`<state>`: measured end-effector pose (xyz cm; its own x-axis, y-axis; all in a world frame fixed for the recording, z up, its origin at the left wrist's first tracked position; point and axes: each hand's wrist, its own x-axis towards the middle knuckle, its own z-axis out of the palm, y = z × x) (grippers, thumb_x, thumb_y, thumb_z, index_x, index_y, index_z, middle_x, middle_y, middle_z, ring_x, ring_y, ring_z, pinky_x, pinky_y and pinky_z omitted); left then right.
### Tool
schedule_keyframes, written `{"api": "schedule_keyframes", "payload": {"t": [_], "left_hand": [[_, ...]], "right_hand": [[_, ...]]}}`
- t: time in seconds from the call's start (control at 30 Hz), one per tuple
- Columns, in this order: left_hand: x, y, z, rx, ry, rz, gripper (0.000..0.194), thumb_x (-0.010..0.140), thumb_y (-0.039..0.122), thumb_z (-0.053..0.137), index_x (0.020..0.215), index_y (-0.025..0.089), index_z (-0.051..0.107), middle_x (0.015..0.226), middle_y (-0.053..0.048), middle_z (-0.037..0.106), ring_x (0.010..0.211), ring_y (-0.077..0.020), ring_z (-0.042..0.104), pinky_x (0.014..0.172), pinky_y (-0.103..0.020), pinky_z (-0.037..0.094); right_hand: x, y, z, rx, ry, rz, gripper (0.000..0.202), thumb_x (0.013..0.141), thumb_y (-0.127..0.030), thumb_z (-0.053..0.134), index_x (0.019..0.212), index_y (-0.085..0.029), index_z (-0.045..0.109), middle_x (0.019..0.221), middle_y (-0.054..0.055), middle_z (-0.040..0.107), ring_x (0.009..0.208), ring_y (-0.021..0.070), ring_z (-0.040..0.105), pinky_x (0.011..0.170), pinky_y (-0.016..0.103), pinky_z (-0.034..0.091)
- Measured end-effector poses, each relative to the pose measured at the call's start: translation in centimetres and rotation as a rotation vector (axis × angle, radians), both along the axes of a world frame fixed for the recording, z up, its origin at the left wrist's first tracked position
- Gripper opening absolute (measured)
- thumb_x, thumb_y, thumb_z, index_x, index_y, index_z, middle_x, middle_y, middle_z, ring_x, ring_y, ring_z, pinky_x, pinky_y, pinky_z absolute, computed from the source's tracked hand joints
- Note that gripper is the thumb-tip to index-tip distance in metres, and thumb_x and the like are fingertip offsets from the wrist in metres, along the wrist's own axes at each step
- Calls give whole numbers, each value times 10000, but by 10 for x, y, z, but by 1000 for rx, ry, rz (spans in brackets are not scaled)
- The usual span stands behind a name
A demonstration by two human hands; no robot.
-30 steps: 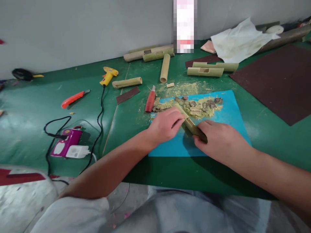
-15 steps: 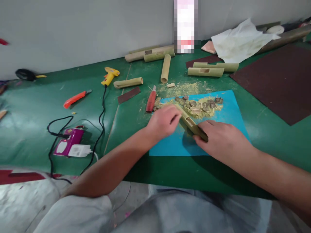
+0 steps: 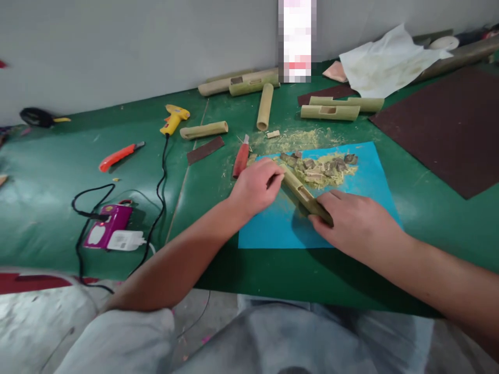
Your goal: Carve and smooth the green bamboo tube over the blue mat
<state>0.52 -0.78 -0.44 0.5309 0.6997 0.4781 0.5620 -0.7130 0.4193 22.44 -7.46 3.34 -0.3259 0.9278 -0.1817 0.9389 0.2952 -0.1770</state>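
Observation:
A green bamboo tube [image 3: 298, 186] with a notch cut in its side lies slanted over a blue sheet [image 3: 268, 236]. Its lower right end is wrapped by the fingers of my right hand [image 3: 349, 218]. At the upper left end is my left hand [image 3: 257, 187], its fingers curled closed; whatever they pinch is too small to make out. Bamboo shavings and dark chips [image 3: 327, 169] are heaped just behind the tube. A red-handled knife [image 3: 241, 158] lies beside my left hand.
More bamboo tubes [image 3: 330, 112] lie at the back. On the left are a yellow glue gun [image 3: 175, 119], an orange cutter [image 3: 117, 157] and a purple power strip [image 3: 108, 226] with cords. A dark brown sheet [image 3: 448, 130] covers the right side.
My left hand has shifted slightly left and up along the tube's end, exposing more of the tube. My right hand keeps its hold. The whole view has shifted a little.

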Motion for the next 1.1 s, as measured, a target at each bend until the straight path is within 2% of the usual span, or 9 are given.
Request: {"api": "schedule_keyframes", "payload": {"t": [0.1, 0.27, 0.37, 0.5, 0.67, 0.77, 0.9, 1.1], "left_hand": [[-1, 1, 0, -25, 26, -100, 155, 1036, 194, 553, 999, 169, 702, 920, -60, 738, 868, -177, 706, 798, -294, 576], [-2, 6, -3, 50, -34, -35, 136, 1014, 178, 585, 930, 162, 691, 878, -57, 732, 837, -174, 703, 785, -290, 577], [-2, 6, -3, -3, 23, -125, 152, 1036, 209, 564, 990, 174, 704, 934, -61, 746, 875, -176, 716, 806, -291, 586], [-2, 6, -2, 27, 2, -25, 161, 1023, 188, 564, 927, 169, 692, 875, -56, 729, 831, -175, 698, 787, -295, 579], [3, -6, 3, 12, 95, -127, 208, 1064, 219, 516, 1031, 158, 712, 932, -75, 751, 851, -185, 722, 760, -289, 579], [4, -13, 5, 31, 97, -97, 229, 1068, 208, 497, 1000, 151, 708, 922, -79, 750, 857, -187, 722, 778, -295, 581], [6, -18, 5, 27, 172, -171, 274, 1087, 237, 462, 1012, 156, 713, 923, -87, 753, 849, -189, 717, 757, -298, 575], [8, -23, 7, -24, 191, -206, 305, 1091, 238, 446, 961, 143, 705, 915, -101, 744, 832, -200, 711, 739, -304, 571]], "right_hand": [[1, 0, 0, -9, 2, 15, 163, 969, -287, 553, 935, -180, 671, 909, 95, 719, 725, 215, 641, 576, 326, 282], [2, 1, -1, -6, -16, -2, 197, 986, -300, 518, 941, -177, 664, 915, 98, 723, 735, 217, 650, 570, 335, 281], [2, 1, 0, -33, -26, 8, 192, 986, -297, 519, 947, -175, 662, 929, 100, 726, 764, 221, 660, 575, 335, 287], [1, 2, -2, -19, -23, -15, 204, 993, -308, 508, 955, -181, 664, 933, 93, 727, 751, 214, 653, 573, 335, 285], [2, 2, -2, -32, -9, -2, 181, 980, -301, 536, 923, -183, 661, 908, 96, 717, 753, 217, 649, 576, 337, 287], [1, 2, -1, -32, 3, -11, 164, 978, -308, 555, 927, -193, 660, 920, 88, 716, 740, 211, 643, 579, 335, 294], [-1, 2, 1, -68, 3, 9, 152, 971, -297, 574, 972, -180, 670, 939, 95, 718, 778, 221, 658, 597, 334, 317], [-2, 1, 0, -48, 17, 7, 140, 949, -308, 585, 942, -191, 662, 910, 88, 719, 739, 213, 650, 585, 324, 305]]}}
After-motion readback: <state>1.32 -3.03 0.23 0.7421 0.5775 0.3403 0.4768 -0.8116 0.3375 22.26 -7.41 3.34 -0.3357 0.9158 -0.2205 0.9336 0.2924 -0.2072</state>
